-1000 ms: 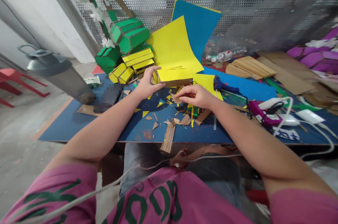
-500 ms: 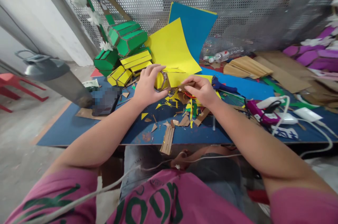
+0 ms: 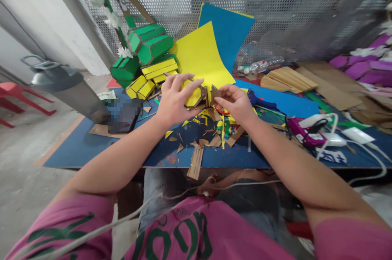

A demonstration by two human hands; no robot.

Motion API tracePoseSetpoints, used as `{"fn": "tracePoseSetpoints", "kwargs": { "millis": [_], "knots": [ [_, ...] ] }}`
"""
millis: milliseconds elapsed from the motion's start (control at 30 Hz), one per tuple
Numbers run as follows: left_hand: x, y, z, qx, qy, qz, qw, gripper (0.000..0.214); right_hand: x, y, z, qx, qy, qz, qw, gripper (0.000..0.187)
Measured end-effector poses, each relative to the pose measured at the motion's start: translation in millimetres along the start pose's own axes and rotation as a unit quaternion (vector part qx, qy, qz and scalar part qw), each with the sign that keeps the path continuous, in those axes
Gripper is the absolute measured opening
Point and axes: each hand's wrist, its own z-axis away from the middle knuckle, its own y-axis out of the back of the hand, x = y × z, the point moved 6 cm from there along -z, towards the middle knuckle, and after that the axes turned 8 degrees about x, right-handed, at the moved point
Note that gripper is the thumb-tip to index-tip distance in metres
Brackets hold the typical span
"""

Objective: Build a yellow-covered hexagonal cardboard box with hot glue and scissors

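Left hand [image 3: 173,103] curled tight round yellow cardboard box [image 3: 193,97], right hand [image 3: 237,104] pinching small brown cardboard piece [image 3: 214,93] just beyond the left fingertips, above scraps [image 3: 211,139]; probably best to steady the box and square the edges before pressing.

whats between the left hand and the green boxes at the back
In the head view, a stack of yellow cardboard boxes lies between the left hand and the green boxes, resting on the blue table.
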Motion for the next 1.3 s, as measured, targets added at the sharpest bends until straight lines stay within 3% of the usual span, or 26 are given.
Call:
{"fn": "tracePoseSetpoints", "kwargs": {
  "millis": [167,533,933,1300],
  "knots": [
    [4,-4.1,1,0.003,-0.026,0.036,0.999,0.083,-3,-7,6,0.003,0.011,0.016,1.000,0.039],
    [7,-7.7,3,0.011,-0.036,0.041,0.998,0.092,-14,-13,15,-0.016,-0.017,0.013,1.000,0.038],
    [5,-13.6,3,-0.021,0.011,0.037,0.999,0.098,-20,-18,19,-0.024,-0.032,0.002,0.999,0.049],
    [4,-13.8,5,-0.012,0.015,0.039,0.999,0.091,-18,-18,15,-0.037,-0.029,-0.011,0.999,0.041]
  ]
}}
